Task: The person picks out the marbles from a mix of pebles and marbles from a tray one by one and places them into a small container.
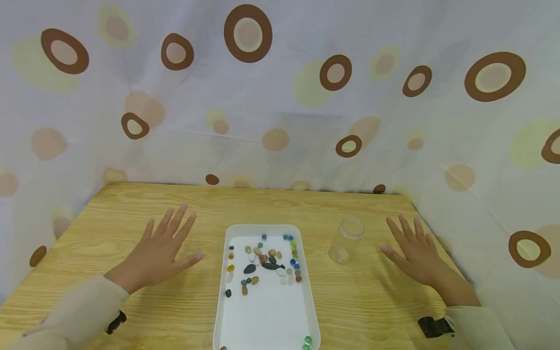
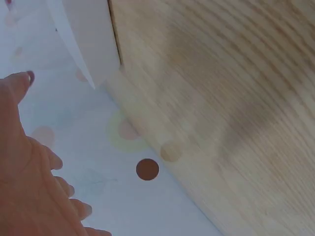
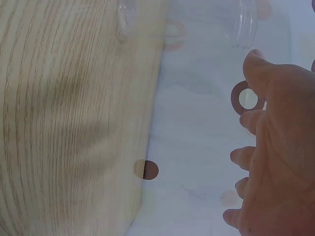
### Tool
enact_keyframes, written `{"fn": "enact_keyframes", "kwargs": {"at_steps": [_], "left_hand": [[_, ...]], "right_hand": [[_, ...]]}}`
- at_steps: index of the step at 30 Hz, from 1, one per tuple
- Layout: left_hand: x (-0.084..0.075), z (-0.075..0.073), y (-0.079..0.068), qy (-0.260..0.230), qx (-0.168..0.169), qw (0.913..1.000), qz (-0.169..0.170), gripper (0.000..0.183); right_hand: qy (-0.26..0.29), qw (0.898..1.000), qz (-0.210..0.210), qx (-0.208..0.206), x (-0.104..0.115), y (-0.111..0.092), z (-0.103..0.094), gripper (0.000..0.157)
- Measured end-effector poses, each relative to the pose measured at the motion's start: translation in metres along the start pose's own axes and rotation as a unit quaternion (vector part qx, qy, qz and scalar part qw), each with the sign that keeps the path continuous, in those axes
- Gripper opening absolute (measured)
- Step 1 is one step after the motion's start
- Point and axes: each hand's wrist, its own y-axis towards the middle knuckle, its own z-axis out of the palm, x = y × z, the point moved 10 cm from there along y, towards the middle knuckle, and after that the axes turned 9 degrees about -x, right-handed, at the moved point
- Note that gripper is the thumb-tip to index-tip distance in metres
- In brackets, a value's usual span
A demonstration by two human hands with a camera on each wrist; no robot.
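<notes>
My left hand (image 1: 159, 253) hovers over the table left of a white tray (image 1: 271, 321), fingers spread and holding nothing. On the other side my right hand (image 1: 417, 255) is likewise spread and bare, just right of a clear jar (image 1: 341, 245). The jar stands upright on the wood with its round mouth at the top; in the right wrist view part of the jar (image 3: 187, 19) shows at the upper edge. Inside the tray lie many small stones and glass marbles, among them a long dark stone (image 1: 270, 266), a black pebble (image 1: 250, 269) and green marbles (image 1: 308, 340) in the near right corner.
The wooden table (image 1: 183, 311) reaches back to a patterned cloth (image 1: 280, 97) that hangs behind and along both sides. Blue marbles (image 1: 288, 237) and yellow-green ones line the tray's right wall. A dark band (image 1: 433, 326) sits at the right wrist.
</notes>
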Motion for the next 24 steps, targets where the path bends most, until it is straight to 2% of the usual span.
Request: {"fn": "enact_keyframes", "kwargs": {"at_steps": [7,12,18,24], "left_hand": [[-0.040,0.024,-0.017,-0.032,-0.001,0.9963,0.080,0.088],[-0.062,0.042,-0.028,-0.061,0.022,0.9909,0.118,0.089],[-0.070,0.060,-0.035,-0.095,0.062,0.9860,0.123,0.086],[-0.071,0.061,-0.036,-0.094,0.057,0.9865,0.121,0.084]], "right_hand": [[0.006,1.000,0.000,0.002,0.002,-0.001,0.001,0.074],[0.005,1.000,-0.005,-0.003,0.004,-0.001,0.000,0.073],[0.010,1.000,-0.009,-0.006,0.007,-0.003,0.000,0.073],[0.013,1.000,-0.009,-0.008,0.008,-0.005,-0.002,0.073]]}}
